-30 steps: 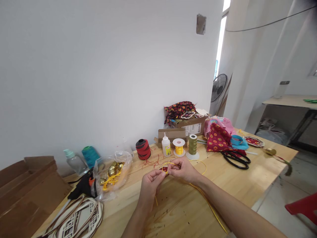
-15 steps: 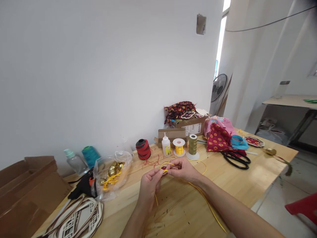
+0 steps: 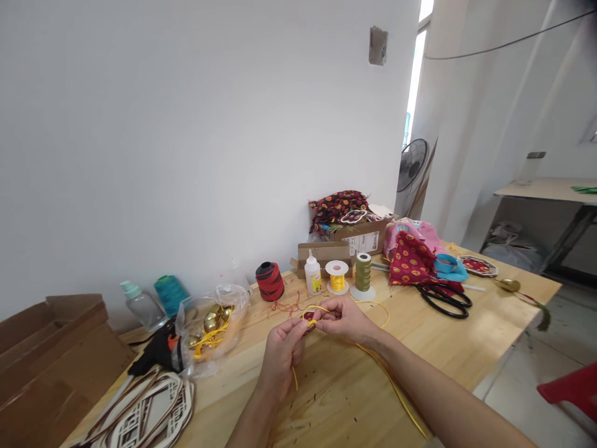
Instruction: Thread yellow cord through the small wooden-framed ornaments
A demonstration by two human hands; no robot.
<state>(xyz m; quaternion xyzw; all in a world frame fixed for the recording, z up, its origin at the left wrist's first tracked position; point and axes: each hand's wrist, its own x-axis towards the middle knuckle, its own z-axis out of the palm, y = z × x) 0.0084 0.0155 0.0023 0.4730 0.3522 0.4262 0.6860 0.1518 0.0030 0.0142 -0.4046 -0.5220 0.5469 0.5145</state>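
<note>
"Where were you standing?"

"By the end of the wooden table. The person had both hands out over the middle of it. The left hand was pinched narrow, thumb and forefinger closed on a yellow cord. The right hand was closed on the same cord just beside it, fingertips almost touching. Between them sat a small loop and a tiny red piece, too small for me to make out."

"What did you think could go wrong?"

"To my eye the loop could slip out if either pinch eased, it being so small and the cord looking slick. The long tail also ran back along the right forearm to the table edge, so a drag of that arm could have tugged it."

"Anything in the way?"

"Nothing between the hands. Around them there was flattened cardboard far left and a heap of red patterned fabric to the right, with black scissors lying in front of it. A plastic bag of gold bells sat near the left hand. Just behind the hands stood a red spool, an olive spool, a yellow spool and a glue bottle in a row. Loose red threads lay by the red spool, and those could have caught in the cord."
</note>
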